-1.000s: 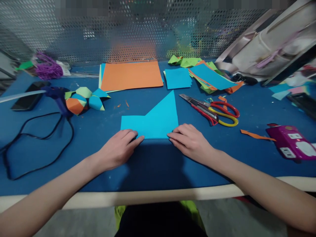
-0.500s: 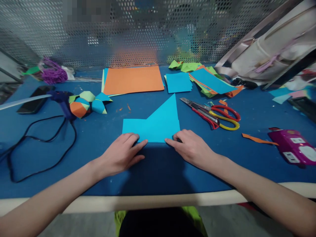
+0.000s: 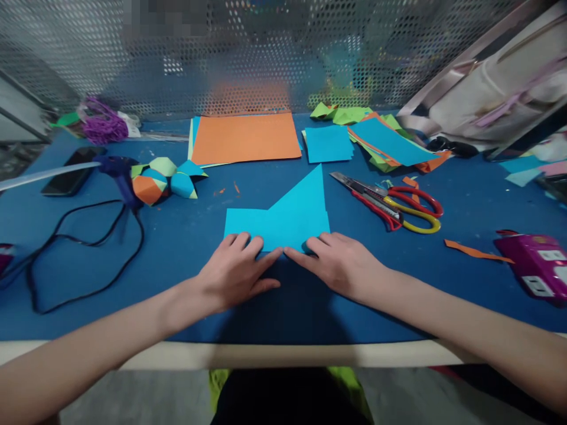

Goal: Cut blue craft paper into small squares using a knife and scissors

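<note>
Both hands (image 3: 290, 268) press blue paper (image 3: 283, 218)

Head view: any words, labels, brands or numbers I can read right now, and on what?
None can be read.
Magenta power strip: pale patches, no print legible.
Phone: screen dark.
Cyan paper under left hand and right hand: plain.

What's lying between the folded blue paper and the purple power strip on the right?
In the head view, scissors with a box cutter, then an orange paper strip.

sheet (image 3: 287, 221): matt paper (smooth) | table (image 3: 177, 248): matt blue | screen (image 3: 274, 53): perforated metal
</note>
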{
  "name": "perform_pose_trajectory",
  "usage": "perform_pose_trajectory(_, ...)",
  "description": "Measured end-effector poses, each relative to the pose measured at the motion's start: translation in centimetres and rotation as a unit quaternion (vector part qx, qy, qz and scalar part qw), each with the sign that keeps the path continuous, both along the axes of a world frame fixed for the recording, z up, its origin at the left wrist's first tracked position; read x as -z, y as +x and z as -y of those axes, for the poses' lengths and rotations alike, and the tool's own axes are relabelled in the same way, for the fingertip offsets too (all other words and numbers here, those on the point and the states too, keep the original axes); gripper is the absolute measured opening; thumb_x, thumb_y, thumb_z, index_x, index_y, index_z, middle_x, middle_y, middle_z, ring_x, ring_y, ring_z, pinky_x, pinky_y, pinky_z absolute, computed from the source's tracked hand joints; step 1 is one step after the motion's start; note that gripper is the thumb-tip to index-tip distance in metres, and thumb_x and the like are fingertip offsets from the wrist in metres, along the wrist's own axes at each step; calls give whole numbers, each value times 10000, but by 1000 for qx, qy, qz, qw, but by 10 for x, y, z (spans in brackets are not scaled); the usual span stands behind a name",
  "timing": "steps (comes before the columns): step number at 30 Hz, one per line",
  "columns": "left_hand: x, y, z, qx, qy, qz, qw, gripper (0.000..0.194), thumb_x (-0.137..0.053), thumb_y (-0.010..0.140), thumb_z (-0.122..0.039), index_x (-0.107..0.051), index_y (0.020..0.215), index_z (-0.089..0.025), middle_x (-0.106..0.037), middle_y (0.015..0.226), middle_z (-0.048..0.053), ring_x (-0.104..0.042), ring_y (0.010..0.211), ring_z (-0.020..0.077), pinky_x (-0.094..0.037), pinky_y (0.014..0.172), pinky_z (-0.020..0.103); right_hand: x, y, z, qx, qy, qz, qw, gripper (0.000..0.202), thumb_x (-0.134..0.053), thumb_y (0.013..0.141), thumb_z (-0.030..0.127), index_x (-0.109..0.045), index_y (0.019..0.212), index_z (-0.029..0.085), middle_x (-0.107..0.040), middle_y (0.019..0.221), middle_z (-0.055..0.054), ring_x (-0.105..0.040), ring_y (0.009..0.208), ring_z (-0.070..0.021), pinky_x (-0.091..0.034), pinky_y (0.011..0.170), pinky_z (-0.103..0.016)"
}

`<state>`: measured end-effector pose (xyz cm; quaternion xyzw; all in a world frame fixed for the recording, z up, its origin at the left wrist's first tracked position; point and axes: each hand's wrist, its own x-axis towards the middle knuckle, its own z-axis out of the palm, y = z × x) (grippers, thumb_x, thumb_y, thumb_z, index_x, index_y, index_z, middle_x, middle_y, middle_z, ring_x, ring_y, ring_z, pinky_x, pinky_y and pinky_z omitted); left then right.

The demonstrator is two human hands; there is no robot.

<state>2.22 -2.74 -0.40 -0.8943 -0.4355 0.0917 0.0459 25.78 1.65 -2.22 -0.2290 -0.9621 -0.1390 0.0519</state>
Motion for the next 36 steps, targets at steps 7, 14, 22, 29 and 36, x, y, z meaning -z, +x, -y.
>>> perform_pose_trajectory(7, 15, -17, -1, 15, 37, 57, 998, 483, -484, 950, -471, -582, 1291, -144, -626, 1028, 139, -589, 926, 279, -508, 774, 400, -4, -3, 2, 20, 28, 24, 999, 432, -453, 920, 94, -620, 1253, 312, -598, 739, -39, -479, 647, -182, -247, 614, -336)
perform_pose_trajectory(14, 23, -61, -8, 20, 66, 265, 962, 279, -417, 999, -233, -668, 1062, -129, -654, 969, 121, -574, 891, 201, -498, 776, 334, 3, 3, -7, -19, 33, -22, 999, 407, -466, 899, 73, -636, 1234, 229, -612, 765, -59, -472, 655, -187, -264, 620, -326)
perform_pose_trajectory(22, 18, -66, -8, 14, 41, 296, 954, 229, -474, 982, -230, -679, 913, -153, -682, 905, 83, -591, 846, 173, -478, 782, 309, 10, 2, -9, -51, 16, -36, 998, 397, -395, 937, 63, -594, 1264, 169, -629, 841, -87, -493, 710, -208, -304, 630, -324)
perform_pose_trajectory(29, 19, -69, -9, 44, 60, 236, 969, 236, -445, 992, -239, -657, 962, -142, -683, 924, 96, -597, 850, 186, -463, 762, 313, 9, 2, -14, -73, 34, -76, 994, 254, -468, 950, 110, -653, 1124, 125, -659, 824, -83, -514, 713, -188, -357, 640, -314)
perform_pose_trajectory(36, 12, -68, -13, 88, 77, 157, 981, 278, -386, 1002, -248, -633, 1025, -122, -671, 903, 115, -582, 828, 199, -456, 739, 326, 1, 1, -20, -112, 91, -81, 986, 248, -443, 970, 117, -690, 974, 128, -637, 704, -49, -485, 638, -157, -326, 606, -313)
